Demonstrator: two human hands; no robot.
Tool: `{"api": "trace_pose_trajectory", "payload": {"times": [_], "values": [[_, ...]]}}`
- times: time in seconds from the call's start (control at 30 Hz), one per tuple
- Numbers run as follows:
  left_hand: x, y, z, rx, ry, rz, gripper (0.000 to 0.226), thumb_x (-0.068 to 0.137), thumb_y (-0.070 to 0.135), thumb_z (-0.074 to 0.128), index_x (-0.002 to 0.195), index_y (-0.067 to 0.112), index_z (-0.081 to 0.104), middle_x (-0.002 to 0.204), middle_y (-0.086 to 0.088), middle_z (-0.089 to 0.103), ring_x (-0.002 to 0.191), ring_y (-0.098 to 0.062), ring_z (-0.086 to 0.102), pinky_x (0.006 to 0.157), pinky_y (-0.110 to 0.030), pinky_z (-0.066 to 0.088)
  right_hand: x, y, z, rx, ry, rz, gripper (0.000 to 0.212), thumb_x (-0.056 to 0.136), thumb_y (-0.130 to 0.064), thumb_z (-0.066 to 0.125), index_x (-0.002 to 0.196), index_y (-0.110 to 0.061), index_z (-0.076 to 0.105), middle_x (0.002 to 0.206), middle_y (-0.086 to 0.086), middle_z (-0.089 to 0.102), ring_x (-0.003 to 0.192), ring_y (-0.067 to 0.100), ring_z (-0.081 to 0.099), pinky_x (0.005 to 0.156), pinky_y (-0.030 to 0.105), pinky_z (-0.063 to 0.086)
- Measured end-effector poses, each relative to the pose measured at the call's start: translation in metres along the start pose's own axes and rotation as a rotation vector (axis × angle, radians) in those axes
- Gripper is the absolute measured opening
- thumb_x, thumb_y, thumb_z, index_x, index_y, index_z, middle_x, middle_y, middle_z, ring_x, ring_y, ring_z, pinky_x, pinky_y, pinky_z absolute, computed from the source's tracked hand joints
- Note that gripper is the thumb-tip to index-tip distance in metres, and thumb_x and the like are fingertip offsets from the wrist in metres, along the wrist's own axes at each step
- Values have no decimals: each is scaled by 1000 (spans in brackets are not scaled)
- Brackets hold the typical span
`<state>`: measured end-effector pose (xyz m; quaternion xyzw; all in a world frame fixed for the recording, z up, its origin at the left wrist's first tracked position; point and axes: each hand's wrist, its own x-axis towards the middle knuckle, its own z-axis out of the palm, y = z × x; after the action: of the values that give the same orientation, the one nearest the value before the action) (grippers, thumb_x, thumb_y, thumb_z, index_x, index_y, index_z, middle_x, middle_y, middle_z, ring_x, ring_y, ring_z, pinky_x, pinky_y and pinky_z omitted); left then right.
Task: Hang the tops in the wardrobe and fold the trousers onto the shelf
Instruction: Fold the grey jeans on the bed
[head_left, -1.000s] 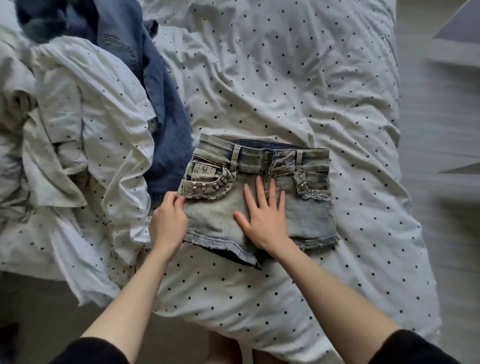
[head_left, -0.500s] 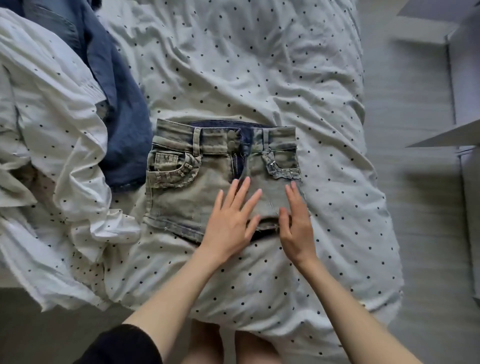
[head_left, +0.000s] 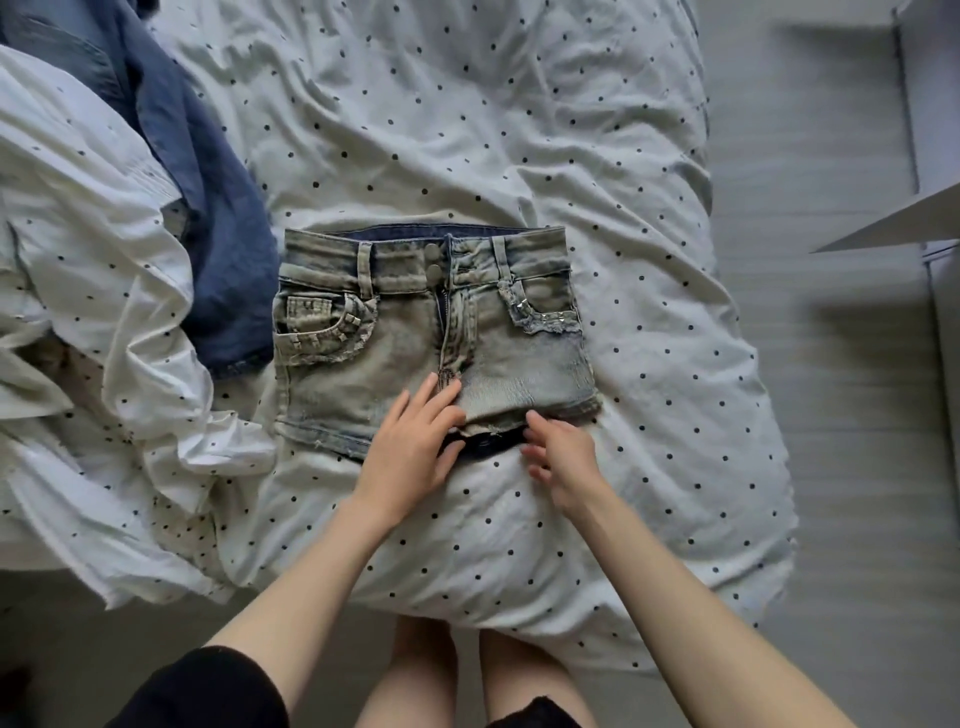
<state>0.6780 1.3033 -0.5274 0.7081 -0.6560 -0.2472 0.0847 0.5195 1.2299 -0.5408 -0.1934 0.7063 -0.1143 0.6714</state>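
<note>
Shorts (head_left: 415, 332), faded denim, lay flat, waistband away, on dotted duvet (head_left: 519, 130). Left hand (head_left: 410, 447) pressed flat on hem, fingers straight. Right hand (head_left: 558, 457) beside hem, fingers loosely spread, gripping nothing. Judged light, stiffish, non-slippery; best taken at hem or side seams.

a home bedroom: dotted bedding (head_left: 467, 130) strewn with clothes (head_left: 223, 249).

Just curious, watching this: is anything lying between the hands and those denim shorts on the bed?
Nothing visible. The left hand rests flat on the shorts near the hem, and the right hand is at the hem's edge. The shelf is not in view.
</note>
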Motion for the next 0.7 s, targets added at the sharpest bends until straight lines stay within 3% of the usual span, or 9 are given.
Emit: {"api": "trace_pose_trajectory", "payload": {"times": [0.07,0.17,0.27,0.33,0.4,0.53,0.63,0.7], "values": [[0,7,-1,46,2,-42,17,75,10,76,87,7,65,130,-11,58,125,-37,49,100,-52,42,1,-8,2,28,3,19,13,93,-19,58,81,-16,54,78,0,59,63,10,52,51,21,31],[4,13,2,27,4,-102,12,79,9,72,90,7,68,129,-10,59,126,-37,48,102,-52,40,0,-13,1,153,-81,31,11,96,-19,51,88,-15,57,83,1,62,74,11,59,56,23,37],[9,13,5,-74,-45,-163,9,90,11,60,95,6,66,139,-7,51,138,-32,33,112,-50,25,-4,-8,0,174,-114,-25,25,101,-17,39,112,-1,55,104,14,66,68,13,67,51,21,39],[11,11,4,-148,-140,-159,10,93,14,54,98,7,61,148,-6,39,144,-31,17,115,-51,12,-3,-3,-1,151,-65,-26,25,101,-18,38,113,-1,52,113,19,65,59,13,68,46,19,38],[10,7,2,-136,-255,-129,8,94,17,53,96,11,57,155,-3,25,146,-30,4,116,-51,3,2,3,-5,95,44,-7,22,99,-22,43,107,-5,53,110,17,67,65,17,68,46,21,40],[13,4,-4,-113,-331,-137,15,96,33,47,88,23,55,157,3,16,146,-24,-3,117,-47,-4,18,-1,-23,-161,401,-130,26,92,-31,54,107,-11,52,108,8,61,97,27,59,79,34,44],[19,11,-4,38,-242,-101,34,99,38,38,97,20,67,155,2,23,146,-27,-2,117,-47,-4,34,-19,-33,-326,343,-267,38,91,-31,54,122,-10,50,123,8,55,111,25,52,94,34,39],[19,14,-1,128,-128,-29,31,98,31,43,96,11,68,154,-4,26,146,-29,2,118,-49,2,44,-28,-34,-519,295,-318,42,91,-36,52,125,-11,50,127,9,53,116,25,48,99,37,37]]}}
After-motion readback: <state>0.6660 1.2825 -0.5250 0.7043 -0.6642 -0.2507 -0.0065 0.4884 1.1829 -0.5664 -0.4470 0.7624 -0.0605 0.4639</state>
